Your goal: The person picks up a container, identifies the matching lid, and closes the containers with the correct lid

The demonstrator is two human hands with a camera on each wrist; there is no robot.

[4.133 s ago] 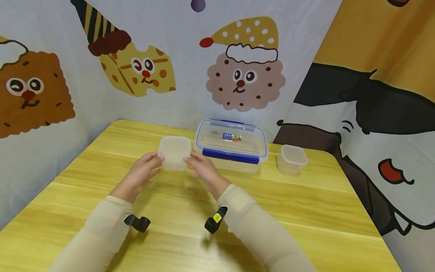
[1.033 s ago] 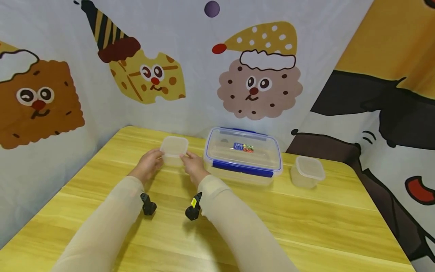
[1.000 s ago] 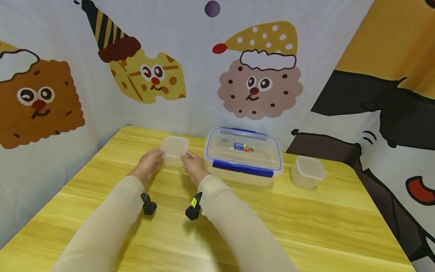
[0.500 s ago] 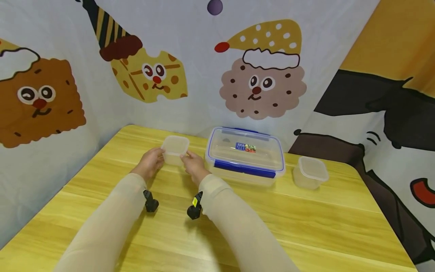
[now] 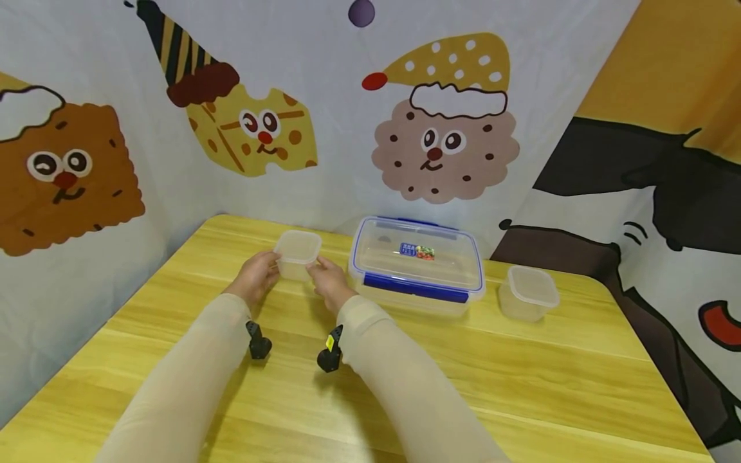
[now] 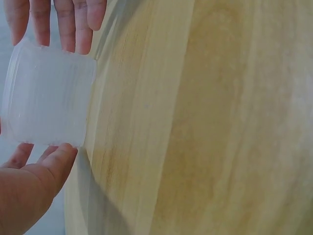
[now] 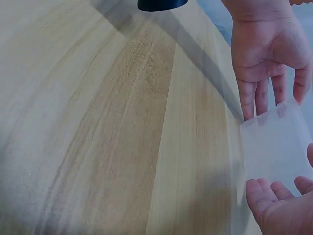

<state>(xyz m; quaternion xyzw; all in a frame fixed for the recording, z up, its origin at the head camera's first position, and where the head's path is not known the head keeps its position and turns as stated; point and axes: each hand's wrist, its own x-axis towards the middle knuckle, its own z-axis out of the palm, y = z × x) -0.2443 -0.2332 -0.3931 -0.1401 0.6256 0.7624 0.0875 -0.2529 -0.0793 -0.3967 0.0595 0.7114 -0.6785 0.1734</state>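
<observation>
A small translucent plastic food container (image 5: 298, 251) with a square lid stands upright at the back left of the table, between both hands. My left hand (image 5: 253, 278) grips its left side, and my right hand (image 5: 330, 281) grips its right side. In the left wrist view the cloudy container (image 6: 51, 98) shows fingertips against two opposite sides, its base at the tabletop. The right wrist view has the same container (image 7: 276, 147), partly covered by the fingers. No contents can be made out through its walls.
Just right of the hands lies a large clear storage box (image 5: 413, 251) with a blue-rimmed lid and blue clasp. A second small lidded container (image 5: 528, 292) stands further right. The wooden table (image 5: 521, 392) ends at a cartoon-printed cloth (image 5: 336, 148) behind.
About four seconds ago both hands held the container nearer, tilted with its lid facing me. It now stands lower and upright. Over the last second, hands and container hardly differ.
</observation>
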